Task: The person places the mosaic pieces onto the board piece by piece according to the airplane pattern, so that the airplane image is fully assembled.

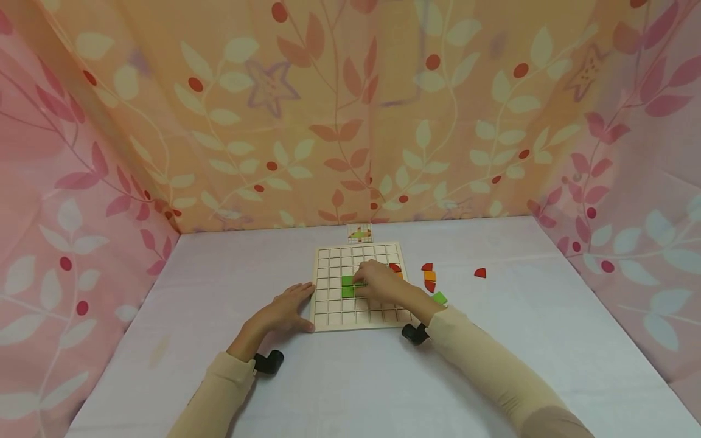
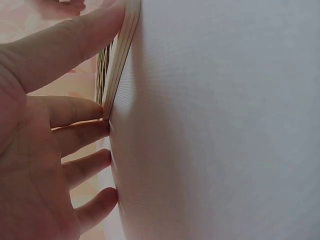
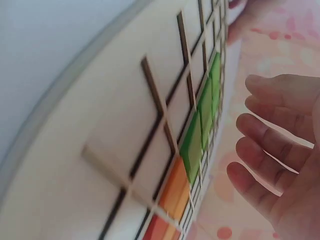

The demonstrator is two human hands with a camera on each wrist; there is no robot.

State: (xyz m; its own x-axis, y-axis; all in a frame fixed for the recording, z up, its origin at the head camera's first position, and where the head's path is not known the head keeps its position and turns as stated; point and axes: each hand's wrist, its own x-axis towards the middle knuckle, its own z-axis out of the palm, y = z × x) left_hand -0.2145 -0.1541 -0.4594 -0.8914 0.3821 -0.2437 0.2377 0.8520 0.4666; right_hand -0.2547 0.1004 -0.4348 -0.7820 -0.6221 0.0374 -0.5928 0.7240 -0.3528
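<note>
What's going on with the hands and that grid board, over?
Left hand touching left edge of grid board. Right hand over green squares, no piece visible in it. Board partly filled. In the way: right hand, hiding some of it.

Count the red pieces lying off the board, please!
3: one red piece just beyond the loose orange square, another just nearer, a third alone farther right. The right arm may hide more.

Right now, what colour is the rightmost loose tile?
The rightmost loose tile is red, clearest in the head view.
</note>
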